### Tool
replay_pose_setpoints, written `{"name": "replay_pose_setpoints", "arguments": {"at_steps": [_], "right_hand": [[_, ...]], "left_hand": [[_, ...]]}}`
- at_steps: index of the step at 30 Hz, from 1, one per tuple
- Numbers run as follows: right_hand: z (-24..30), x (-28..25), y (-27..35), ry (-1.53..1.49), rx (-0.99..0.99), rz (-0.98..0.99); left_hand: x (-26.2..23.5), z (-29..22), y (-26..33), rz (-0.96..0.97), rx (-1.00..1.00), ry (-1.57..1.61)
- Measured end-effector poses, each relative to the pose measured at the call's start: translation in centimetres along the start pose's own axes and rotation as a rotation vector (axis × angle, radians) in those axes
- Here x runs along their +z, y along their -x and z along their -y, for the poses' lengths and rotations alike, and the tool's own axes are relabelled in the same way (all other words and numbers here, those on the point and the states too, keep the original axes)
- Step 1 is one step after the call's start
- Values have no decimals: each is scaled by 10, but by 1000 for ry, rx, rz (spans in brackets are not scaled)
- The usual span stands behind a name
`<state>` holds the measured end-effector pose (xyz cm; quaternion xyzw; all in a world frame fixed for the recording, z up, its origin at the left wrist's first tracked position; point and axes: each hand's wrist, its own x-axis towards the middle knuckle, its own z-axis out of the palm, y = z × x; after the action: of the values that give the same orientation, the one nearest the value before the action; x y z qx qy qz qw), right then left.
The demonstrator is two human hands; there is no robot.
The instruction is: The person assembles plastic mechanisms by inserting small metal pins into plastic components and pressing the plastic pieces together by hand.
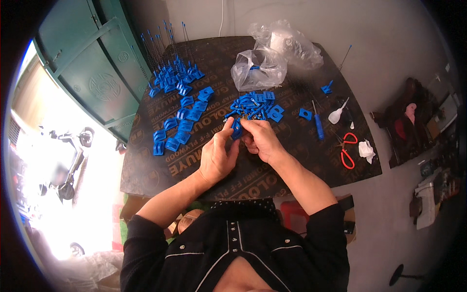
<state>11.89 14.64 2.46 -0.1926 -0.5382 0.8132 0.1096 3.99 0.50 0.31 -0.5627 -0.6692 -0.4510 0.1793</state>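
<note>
Here both hands meet over the dark surface: the left hand and right hand each have their grip clamped on one small blue plastic part held between them, just below a loose pile of blue parts. Finished blue pieces lie in rows to the left; red-handled scissors lie well to the right.
</note>
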Motion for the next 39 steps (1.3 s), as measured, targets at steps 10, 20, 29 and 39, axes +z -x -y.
{"name": "replay_pose_setpoints", "arguments": {"at_steps": [10,20,29,39], "right_hand": [[-6,-2,-3,135,0,-15],[-8,3,-3,277,-108,-63],[-9,6,-3,322,-159,-107],[-11,-6,-8,206,-209,8]], "left_hand": [[5,5,2,-76,-391,459],[2,14,-3,-96,-872,963],[-7,12,-9,18,-1002,1090],[-16,17,-7,152,-1028,1252]]}}
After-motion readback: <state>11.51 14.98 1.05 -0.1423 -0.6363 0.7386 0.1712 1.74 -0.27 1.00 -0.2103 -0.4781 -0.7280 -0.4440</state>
